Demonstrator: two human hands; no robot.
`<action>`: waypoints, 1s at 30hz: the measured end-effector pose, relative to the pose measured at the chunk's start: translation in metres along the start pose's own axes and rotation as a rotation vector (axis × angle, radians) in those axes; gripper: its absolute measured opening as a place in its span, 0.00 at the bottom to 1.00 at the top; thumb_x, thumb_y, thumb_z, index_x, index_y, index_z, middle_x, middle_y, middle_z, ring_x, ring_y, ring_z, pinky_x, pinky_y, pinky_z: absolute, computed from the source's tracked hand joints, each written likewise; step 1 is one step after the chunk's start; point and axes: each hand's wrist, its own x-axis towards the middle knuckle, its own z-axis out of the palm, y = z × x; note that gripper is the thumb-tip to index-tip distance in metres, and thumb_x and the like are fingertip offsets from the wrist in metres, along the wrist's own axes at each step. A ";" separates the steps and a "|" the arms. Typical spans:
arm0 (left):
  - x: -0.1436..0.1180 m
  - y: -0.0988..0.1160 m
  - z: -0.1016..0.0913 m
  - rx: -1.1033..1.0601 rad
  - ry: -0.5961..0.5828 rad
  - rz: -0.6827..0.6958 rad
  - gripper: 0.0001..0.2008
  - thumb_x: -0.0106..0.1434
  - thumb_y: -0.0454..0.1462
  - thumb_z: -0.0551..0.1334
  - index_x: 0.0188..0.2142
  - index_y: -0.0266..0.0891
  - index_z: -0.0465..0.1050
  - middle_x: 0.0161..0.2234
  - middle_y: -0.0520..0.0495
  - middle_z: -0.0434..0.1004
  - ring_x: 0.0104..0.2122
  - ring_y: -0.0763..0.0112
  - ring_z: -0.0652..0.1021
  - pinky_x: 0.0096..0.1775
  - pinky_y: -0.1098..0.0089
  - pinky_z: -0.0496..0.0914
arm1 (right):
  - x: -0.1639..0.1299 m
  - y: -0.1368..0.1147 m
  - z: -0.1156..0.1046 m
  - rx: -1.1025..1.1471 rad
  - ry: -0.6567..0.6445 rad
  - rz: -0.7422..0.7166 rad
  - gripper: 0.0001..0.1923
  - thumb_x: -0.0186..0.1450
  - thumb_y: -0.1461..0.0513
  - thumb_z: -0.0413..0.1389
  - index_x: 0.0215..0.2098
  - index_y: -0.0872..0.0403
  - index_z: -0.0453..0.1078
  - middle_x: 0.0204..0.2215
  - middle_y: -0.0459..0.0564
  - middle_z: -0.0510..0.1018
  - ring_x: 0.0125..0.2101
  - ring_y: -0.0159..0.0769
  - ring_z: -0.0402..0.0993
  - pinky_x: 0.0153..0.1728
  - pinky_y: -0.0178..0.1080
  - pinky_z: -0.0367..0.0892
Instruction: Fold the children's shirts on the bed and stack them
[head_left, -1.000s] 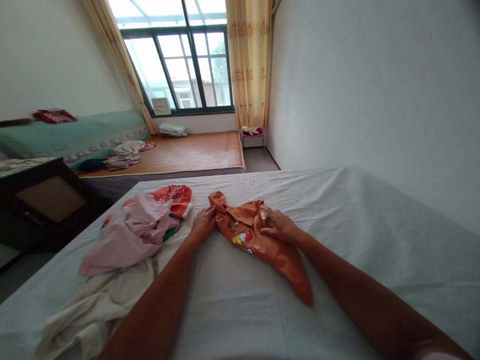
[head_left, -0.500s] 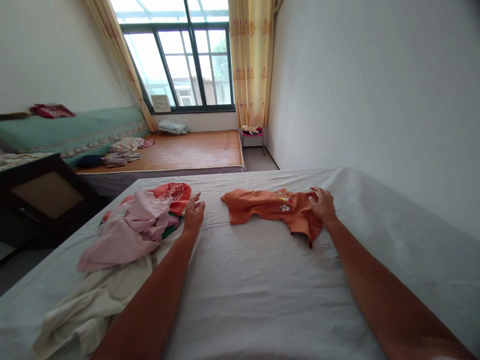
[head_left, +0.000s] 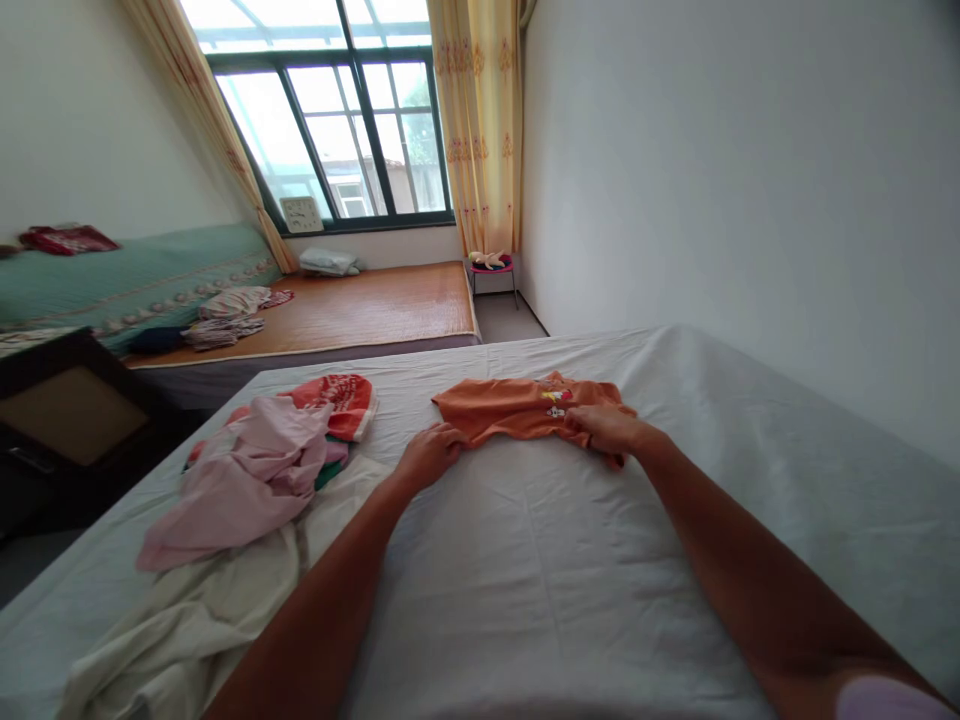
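A small orange T-shirt (head_left: 502, 405) with a cartoon print lies sideways on the white bed sheet (head_left: 540, 560). At its near left corner, the fingers of my left hand (head_left: 431, 455) are closed on the hem. My right hand (head_left: 607, 430) grips the near edge close to the sleeve, just right of the print, and covers part of the cloth. To the left of my left hand is a loose heap: a pink garment (head_left: 240, 470), a red-orange one with white lettering (head_left: 345, 400), and a cream garment (head_left: 202, 600) under my left forearm.
Beyond this bed stands another bed with a brown mat (head_left: 375, 305), holding folded clothes (head_left: 225, 330) and a pillow (head_left: 328, 262). A dark cabinet (head_left: 82, 420) is at the left. A white wall (head_left: 720, 180) runs along the right. A small stool (head_left: 493, 268) stands by the curtain.
My left hand has moved right, from beside the heap onto the shirt's hem. My right hand has shifted left and nearer along the shirt, from its far right end. The view has turned slightly right.
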 end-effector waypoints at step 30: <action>0.055 -0.073 -0.020 -0.079 0.213 -0.323 0.22 0.55 0.31 0.56 0.49 0.38 0.75 0.37 0.45 0.81 0.37 0.63 0.79 0.44 0.64 0.71 | 0.043 0.044 0.018 0.275 0.571 0.100 0.18 0.58 0.67 0.53 0.44 0.49 0.76 0.43 0.46 0.80 0.45 0.38 0.75 0.49 0.38 0.67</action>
